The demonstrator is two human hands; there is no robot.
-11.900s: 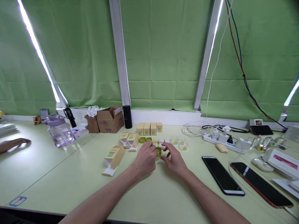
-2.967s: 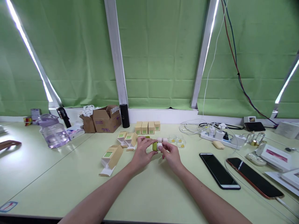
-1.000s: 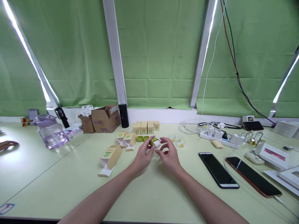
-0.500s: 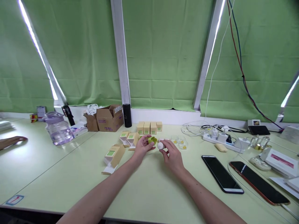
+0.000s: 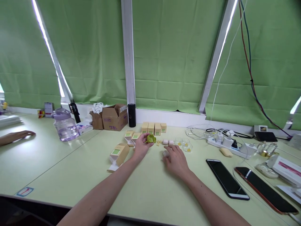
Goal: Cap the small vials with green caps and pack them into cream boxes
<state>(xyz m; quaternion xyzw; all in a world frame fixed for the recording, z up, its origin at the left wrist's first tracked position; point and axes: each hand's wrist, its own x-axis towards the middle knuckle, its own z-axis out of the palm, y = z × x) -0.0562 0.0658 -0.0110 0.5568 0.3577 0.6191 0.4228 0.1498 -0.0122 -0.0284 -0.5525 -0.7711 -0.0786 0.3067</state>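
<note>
My left hand grips a small olive-green hollow piece by its edge, its open side facing me. My right hand is low over the table, its fingers around a small white cylinder; part of it is hidden. Just beyond lie two more white cylinders and a few tiny yellow pieces. A clear plastic tray with yellow bits rests behind my right hand. Left of my left hand lies an opened cream carton with a green label.
Several small cream boxes stand at the back. A brown cardboard box, a black cylinder and a purple-lidded jug are on the left. Two phones and a power strip lie right. Another person's hand rests far left.
My right hand has lowered the white cylinder toward the table. My left hand still holds the green piece, now turned with its opening in view. The camera view has shifted slightly left.
</note>
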